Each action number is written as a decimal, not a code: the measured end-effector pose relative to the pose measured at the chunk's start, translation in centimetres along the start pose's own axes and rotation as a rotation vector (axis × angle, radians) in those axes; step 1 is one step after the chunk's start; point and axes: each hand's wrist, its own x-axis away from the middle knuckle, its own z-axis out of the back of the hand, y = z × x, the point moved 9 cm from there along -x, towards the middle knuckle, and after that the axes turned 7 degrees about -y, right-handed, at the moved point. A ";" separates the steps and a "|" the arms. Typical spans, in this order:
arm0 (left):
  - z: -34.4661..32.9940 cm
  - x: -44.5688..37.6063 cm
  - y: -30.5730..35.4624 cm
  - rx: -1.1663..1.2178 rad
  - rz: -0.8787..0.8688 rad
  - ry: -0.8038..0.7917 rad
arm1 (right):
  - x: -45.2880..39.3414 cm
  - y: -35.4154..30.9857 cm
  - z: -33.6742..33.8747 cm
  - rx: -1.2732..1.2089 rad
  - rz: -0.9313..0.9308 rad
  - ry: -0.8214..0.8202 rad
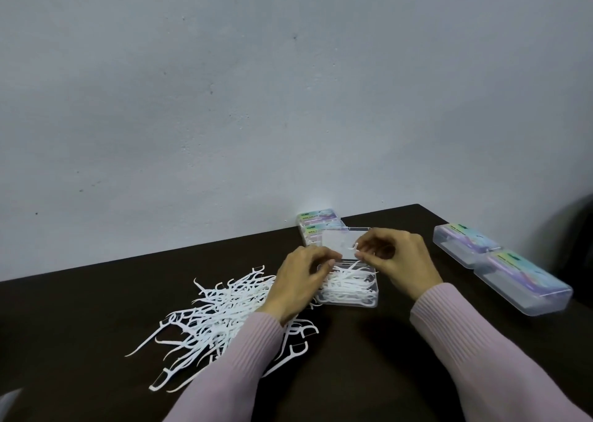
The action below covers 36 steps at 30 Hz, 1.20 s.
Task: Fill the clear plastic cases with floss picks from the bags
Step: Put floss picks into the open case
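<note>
Right hand (pixel 399 261) pinches floss pick (pixel 352 247) above open case (pixel 349 288); left hand (pixel 300 279) curled at case's left edge, grip unclear. Risk: overfull case spills picks, lid jams.

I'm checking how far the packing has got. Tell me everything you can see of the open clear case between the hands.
The open clear case is a shallow rectangular box of transparent plastic on the dark table, its lid raised at the far side. White floss picks fill the tray in a loose heap. The left hand rests at its left edge; the right hand pinches one pick above it. Closed labelled cases stand behind.
</note>
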 end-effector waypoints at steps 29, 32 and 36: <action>-2.9 0.0 0.3 -0.058 -0.041 -0.148 | 1.2 5.6 -0.2 0.601 -0.547 -0.265; -2.8 -0.1 0.0 -0.030 -0.015 -0.122 | 0.7 3.8 0.0 0.483 -0.413 -0.145; -2.4 0.0 -0.4 0.061 0.038 -0.104 | 0.1 1.7 -1.8 0.314 -0.169 -0.140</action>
